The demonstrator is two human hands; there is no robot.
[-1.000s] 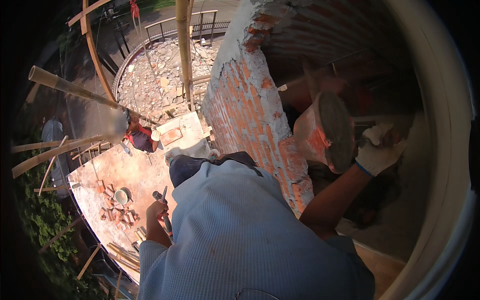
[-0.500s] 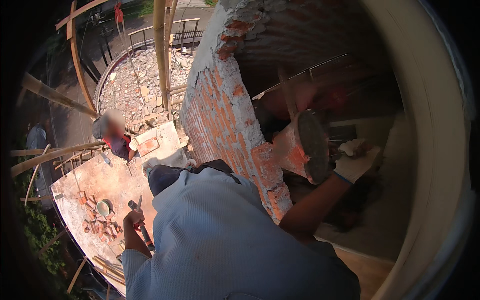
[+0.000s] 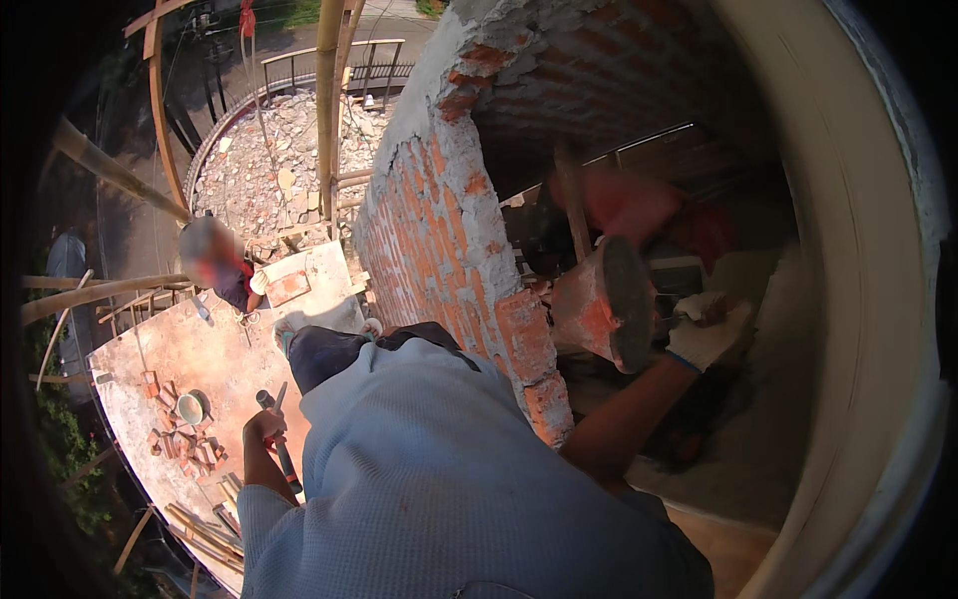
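My bare left hand [image 3: 265, 427] hangs beside my left hip, closed around a hammer [image 3: 284, 465] with a long dark handle and a dark head near its upper end. My right hand [image 3: 711, 331] wears a whitish glove and reaches through the opening beside the broken brick wall [image 3: 439, 210]. Its fingers are curled, and shadow hides what they grip. Just left of the glove is a tapered orange-red container [image 3: 586, 299] with a wide grey round end. It appears apart from my fingers.
A person in red [image 3: 639, 205] is inside the opening, behind a wooden post [image 3: 572, 200]. Another person [image 3: 238, 285] is below by a board [image 3: 324, 285]. Loose bricks [image 3: 200, 451] surround a round bowl [image 3: 191, 407]. Bamboo poles [image 3: 327, 120] and rubble [image 3: 264, 160] lie beyond.
The view has shifted slightly. Inside the opening, the person in red shows more plainly and further right. Both my hands keep nearly the same pose.
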